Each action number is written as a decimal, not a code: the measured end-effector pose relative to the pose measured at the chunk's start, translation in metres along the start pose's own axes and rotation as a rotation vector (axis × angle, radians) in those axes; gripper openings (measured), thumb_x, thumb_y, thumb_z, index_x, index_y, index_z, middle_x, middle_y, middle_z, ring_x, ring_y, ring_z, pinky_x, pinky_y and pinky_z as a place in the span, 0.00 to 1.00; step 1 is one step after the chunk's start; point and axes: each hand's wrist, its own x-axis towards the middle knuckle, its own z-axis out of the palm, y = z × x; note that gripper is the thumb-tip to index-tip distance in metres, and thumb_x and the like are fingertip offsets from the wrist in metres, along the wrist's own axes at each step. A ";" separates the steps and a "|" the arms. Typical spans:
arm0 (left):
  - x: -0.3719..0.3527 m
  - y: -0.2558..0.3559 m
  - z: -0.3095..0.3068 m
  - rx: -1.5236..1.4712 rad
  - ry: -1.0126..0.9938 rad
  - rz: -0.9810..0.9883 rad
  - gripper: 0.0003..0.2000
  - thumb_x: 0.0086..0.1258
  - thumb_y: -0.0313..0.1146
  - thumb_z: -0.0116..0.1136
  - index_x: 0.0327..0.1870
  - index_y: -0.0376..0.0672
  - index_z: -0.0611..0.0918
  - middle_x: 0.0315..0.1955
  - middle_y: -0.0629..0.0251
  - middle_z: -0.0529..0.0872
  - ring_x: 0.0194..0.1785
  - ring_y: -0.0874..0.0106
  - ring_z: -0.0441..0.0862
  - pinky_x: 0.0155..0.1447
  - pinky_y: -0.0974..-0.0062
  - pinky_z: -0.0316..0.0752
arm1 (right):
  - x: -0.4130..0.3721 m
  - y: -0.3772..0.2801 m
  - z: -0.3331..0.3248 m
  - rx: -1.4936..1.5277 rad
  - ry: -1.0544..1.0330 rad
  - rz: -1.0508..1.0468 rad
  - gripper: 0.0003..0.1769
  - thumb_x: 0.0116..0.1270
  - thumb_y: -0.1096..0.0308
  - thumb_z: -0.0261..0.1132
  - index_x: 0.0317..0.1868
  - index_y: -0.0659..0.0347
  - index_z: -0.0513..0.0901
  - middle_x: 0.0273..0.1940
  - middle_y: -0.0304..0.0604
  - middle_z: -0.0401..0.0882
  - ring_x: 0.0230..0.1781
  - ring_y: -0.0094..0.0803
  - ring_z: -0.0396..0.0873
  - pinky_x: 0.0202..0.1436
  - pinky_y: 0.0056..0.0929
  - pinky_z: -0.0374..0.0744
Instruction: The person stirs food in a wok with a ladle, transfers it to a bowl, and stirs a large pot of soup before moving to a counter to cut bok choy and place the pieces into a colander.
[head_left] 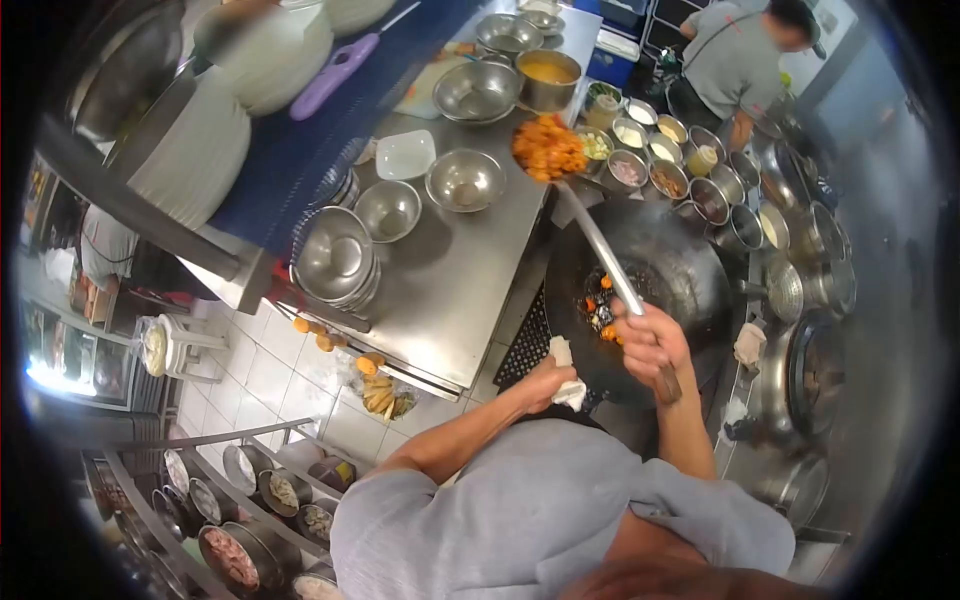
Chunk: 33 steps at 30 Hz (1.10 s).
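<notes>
My right hand is closed round the handle of a long metal ladle. Orange food pieces fill the ladle's bowl, which is raised beyond the wok near the steel table's corner. Below the ladle handle sits a large dark wok with a few orange pieces and some liquid at its bottom. My left hand grips a white cloth at the wok's near left edge; whether it also holds the wok's rim is hidden.
Metal bowls and a square white dish stand on the steel table. A pot of yellow liquid is at its far end. Ingredient containers line the wok's far side. Another person bends over at the upper right.
</notes>
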 end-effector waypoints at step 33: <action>-0.011 -0.053 -0.010 0.073 0.066 -0.131 0.22 0.59 0.23 0.53 0.56 0.31 0.66 0.40 0.59 0.76 0.38 0.68 0.79 0.40 0.68 0.77 | 0.255 0.008 0.032 -0.899 0.120 -0.032 0.07 0.64 0.70 0.57 0.39 0.62 0.70 0.21 0.34 0.71 0.11 0.24 0.67 0.15 0.29 0.67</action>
